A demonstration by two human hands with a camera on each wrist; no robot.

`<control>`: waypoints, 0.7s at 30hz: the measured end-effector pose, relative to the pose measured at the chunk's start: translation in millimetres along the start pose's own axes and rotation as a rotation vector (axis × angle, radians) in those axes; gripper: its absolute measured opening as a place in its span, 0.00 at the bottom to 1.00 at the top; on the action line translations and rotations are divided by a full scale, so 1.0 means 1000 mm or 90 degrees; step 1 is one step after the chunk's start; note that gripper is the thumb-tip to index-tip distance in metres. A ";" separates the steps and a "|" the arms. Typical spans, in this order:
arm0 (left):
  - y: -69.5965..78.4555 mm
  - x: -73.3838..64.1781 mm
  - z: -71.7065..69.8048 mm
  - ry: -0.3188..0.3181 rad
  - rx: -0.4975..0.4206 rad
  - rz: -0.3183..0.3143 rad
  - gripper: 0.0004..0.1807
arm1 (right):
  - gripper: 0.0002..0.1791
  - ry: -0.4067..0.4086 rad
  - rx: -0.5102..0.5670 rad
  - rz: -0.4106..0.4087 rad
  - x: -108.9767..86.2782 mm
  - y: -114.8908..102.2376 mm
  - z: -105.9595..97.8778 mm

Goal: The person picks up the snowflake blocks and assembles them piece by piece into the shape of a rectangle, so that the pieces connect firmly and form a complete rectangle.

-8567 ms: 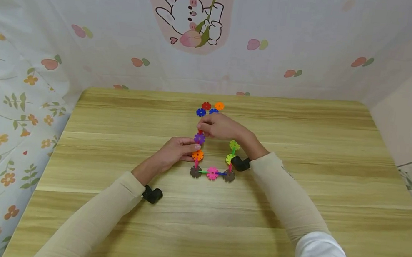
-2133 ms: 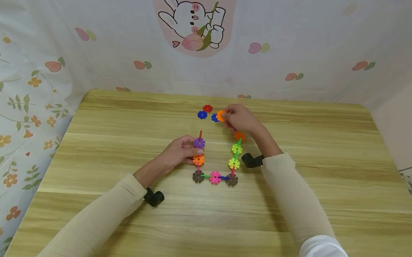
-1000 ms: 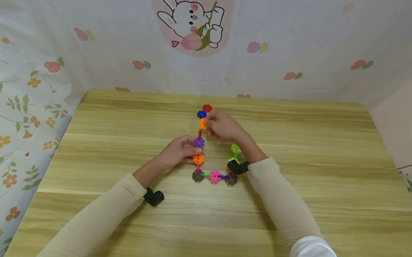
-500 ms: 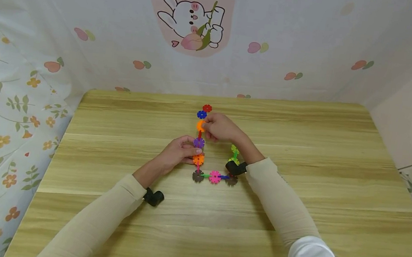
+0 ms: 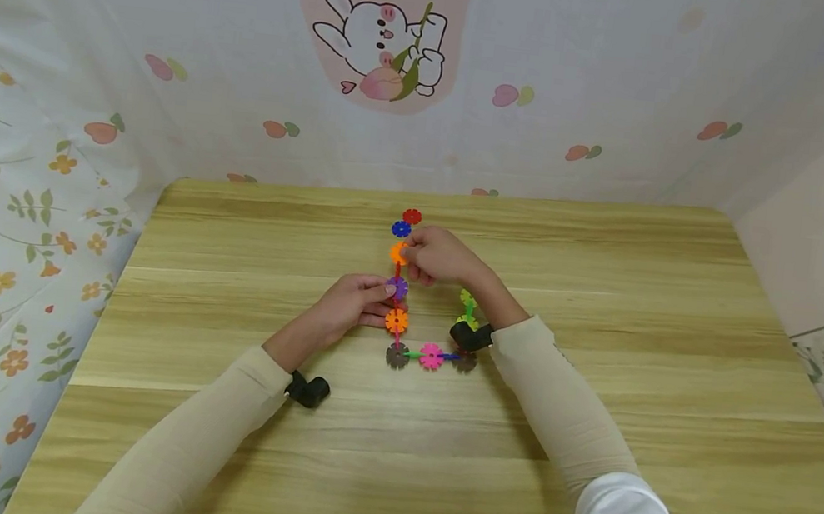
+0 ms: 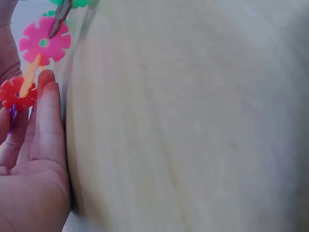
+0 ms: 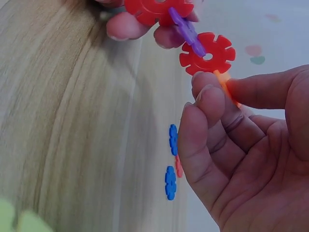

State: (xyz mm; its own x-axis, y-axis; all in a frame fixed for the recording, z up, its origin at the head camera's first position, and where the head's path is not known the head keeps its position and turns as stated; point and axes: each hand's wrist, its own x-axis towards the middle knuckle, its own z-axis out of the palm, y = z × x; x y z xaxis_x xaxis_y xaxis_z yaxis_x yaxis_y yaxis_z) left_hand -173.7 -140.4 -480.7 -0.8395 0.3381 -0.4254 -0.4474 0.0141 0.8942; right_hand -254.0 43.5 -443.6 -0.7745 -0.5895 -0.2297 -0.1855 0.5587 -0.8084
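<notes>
Notched plastic snowflake discs are linked in a U-shaped chain. My left hand (image 5: 347, 305) pinches the purple disc (image 5: 399, 288) of the left column between thumb and fingers. Beyond it a red disc (image 7: 212, 53) stands edge-on in the head view. My right hand (image 5: 445, 259) pinches an orange disc (image 5: 398, 253), whose edge meets the red disc's rim. Nearer along the column come another orange disc (image 5: 396, 321) and a brown corner disc (image 5: 397, 356). A pink disc (image 5: 432, 356) sits midway along the near side. My right arm hides part of the right column.
Behind the chain, a loose blue disc (image 5: 401, 229) and a red disc (image 5: 412, 216) lie on the wooden table (image 5: 249, 231). The right wrist view also shows a second blue disc (image 7: 170, 183). A yellow-green disc (image 5: 468, 296) shows beside my right forearm. Printed cloth (image 5: 554, 54) hangs behind.
My right hand has brought the orange disc from the back right to the left column's far end, against the red disc. My left thumb has shifted up onto the purple disc.
</notes>
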 end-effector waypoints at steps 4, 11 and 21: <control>0.003 -0.001 0.004 0.013 -0.006 0.005 0.16 | 0.16 -0.004 -0.003 0.003 -0.003 -0.002 -0.002; 0.003 0.001 0.010 0.067 -0.022 0.041 0.12 | 0.16 -0.001 -0.002 -0.003 -0.004 -0.002 -0.004; -0.001 0.006 0.015 0.078 -0.027 0.034 0.12 | 0.17 -0.003 0.009 0.004 -0.006 -0.005 -0.003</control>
State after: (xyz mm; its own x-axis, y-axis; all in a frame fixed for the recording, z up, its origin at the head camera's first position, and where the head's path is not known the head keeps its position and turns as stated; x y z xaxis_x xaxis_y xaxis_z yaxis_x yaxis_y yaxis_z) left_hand -173.3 -124.9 -482.3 -0.8927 0.2193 -0.3937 -0.4118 -0.0419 0.9103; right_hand -250.1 46.4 -436.1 -0.7723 -0.5891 -0.2377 -0.1723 0.5544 -0.8143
